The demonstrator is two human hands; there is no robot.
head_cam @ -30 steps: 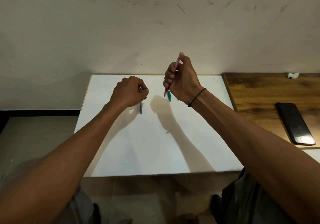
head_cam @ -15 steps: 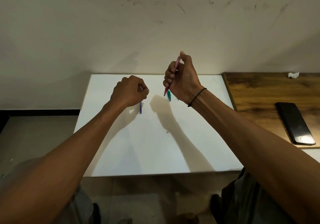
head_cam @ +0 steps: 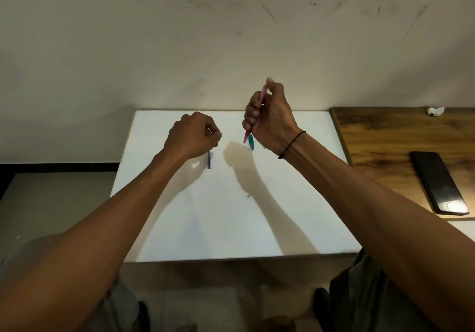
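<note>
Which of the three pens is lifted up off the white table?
The pink pen, gripped in the right hand; the green pen and blue pen lie down on the table.

**Board left, desk right**

The board (head_cam: 231,216) abuts the desk (head_cam: 380,149) on its right. On the desk, a phone (head_cam: 439,182) lies near and a wad (head_cam: 435,111) sits at the far edge. Over the board's far half, the left hand (head_cam: 192,136) holds the left pen (head_cam: 209,160) and the right hand (head_cam: 270,121) the raised pen (head_cam: 262,95). The flat pen (head_cam: 251,142) lies beneath the right hand.

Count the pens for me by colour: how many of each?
pink pen: 1, gripped by the right hand
green pen: 1, just below that hand
blue pen: 1, in the left hand
Total: 3 pens
</note>
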